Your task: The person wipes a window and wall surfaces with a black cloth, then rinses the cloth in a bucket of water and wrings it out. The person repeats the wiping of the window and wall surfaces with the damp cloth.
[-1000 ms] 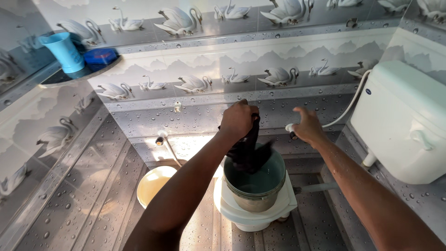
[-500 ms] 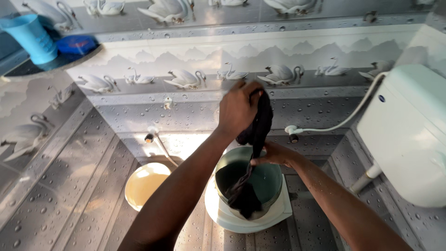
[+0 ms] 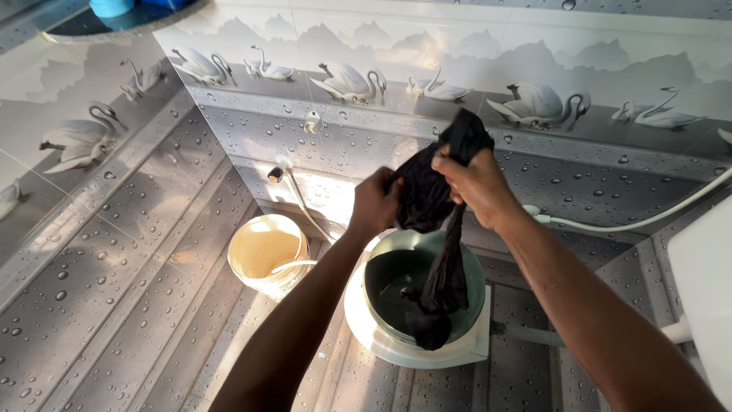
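Observation:
A wet black cloth (image 3: 438, 229) hangs over a grey-green bucket (image 3: 389, 271) that stands on a white stool (image 3: 358, 320). My right hand (image 3: 476, 183) grips the cloth's upper part, high above the bucket. My left hand (image 3: 376, 202) holds the same cloth a little lower and to the left. The cloth's tail drapes down across the bucket's front rim. Dark water shows inside the bucket.
A cream bucket (image 3: 267, 252) stands left of the stool, below a wall tap (image 3: 276, 174). A white hose (image 3: 633, 221) runs along the tiled wall to a white cistern (image 3: 705, 290) at the right. A corner shelf (image 3: 114, 11) with blue items sits top left.
My right hand went from the bucket rim up to the top of the cloth. My left hand dropped lower on it. The view tilted down and right.

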